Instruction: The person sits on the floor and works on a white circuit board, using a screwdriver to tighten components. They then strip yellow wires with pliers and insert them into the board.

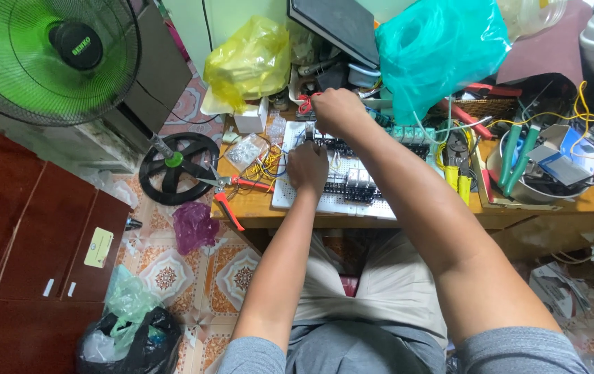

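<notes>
White breadboard (324, 197) with black components lies on wooden desk (255, 211), front edge; left hand (307, 166) curled over its near-left part, grip contents hidden; right hand (335, 111) closed at far edge, hold unclear; red-handled cutters (231, 194) just left.

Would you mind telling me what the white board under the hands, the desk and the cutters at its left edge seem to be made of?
The white board looks like matte moulded plastic, with a regular grid of tiny holes. The desk seems wood or wood laminate, going by its warm brown, slightly glossy edge. The cutters appear to have bare metal blades that glint grey, with red handles probably sleeved in plastic or rubber.
</notes>
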